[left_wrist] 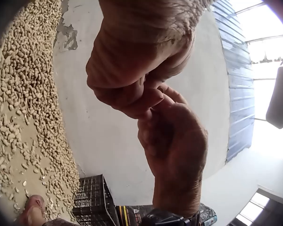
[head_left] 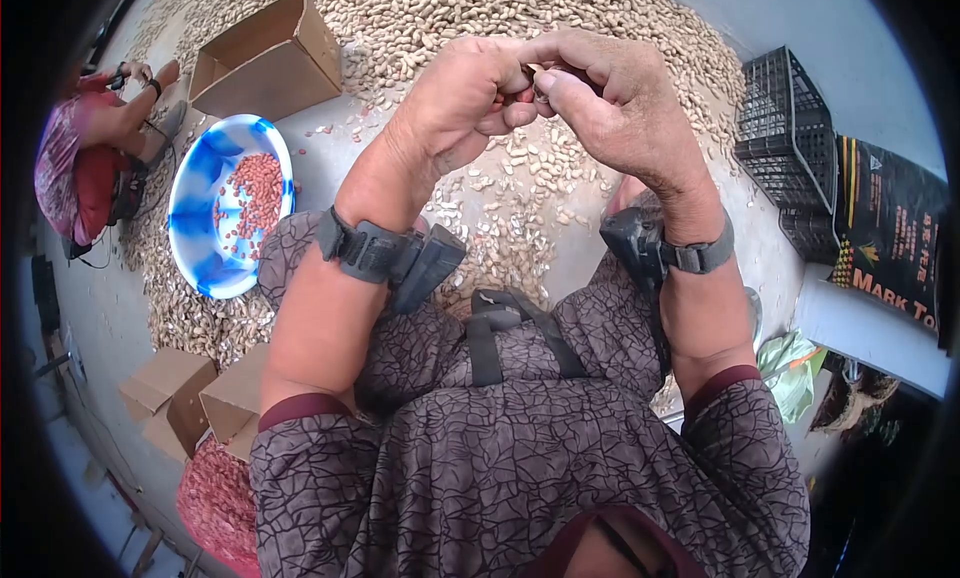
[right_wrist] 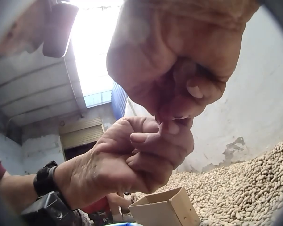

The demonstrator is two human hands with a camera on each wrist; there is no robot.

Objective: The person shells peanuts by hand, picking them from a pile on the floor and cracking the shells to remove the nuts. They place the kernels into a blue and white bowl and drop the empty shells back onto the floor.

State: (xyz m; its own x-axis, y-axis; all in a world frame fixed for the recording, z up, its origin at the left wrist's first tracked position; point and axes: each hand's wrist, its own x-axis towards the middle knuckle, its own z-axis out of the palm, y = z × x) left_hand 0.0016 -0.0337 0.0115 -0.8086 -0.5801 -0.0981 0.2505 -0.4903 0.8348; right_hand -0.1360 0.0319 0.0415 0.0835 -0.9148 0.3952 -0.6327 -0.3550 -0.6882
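In the head view, the left hand (head_left: 455, 103) and the right hand (head_left: 625, 108) meet fingertip to fingertip above the floor. Between them they pinch a small dark piece of peanut (head_left: 529, 74), mostly covered by the fingers. Reddish kernels (head_left: 523, 96) show at the curled fingers of the left hand. The left wrist view has the left hand (left_wrist: 137, 56) above, touching the right hand (left_wrist: 174, 136). Seen from the right wrist, the right hand (right_wrist: 179, 56) bends over the left hand (right_wrist: 132, 155), and their fingertips touch.
Unshelled peanuts (head_left: 450, 18) cover the floor ahead. At left are a blue-and-white basin (head_left: 188, 213) of red kernels, an open cardboard box (head_left: 270, 73), smaller boxes (head_left: 165, 388) and another person (head_left: 95, 158). Black crates (head_left: 785, 128) stand at right.
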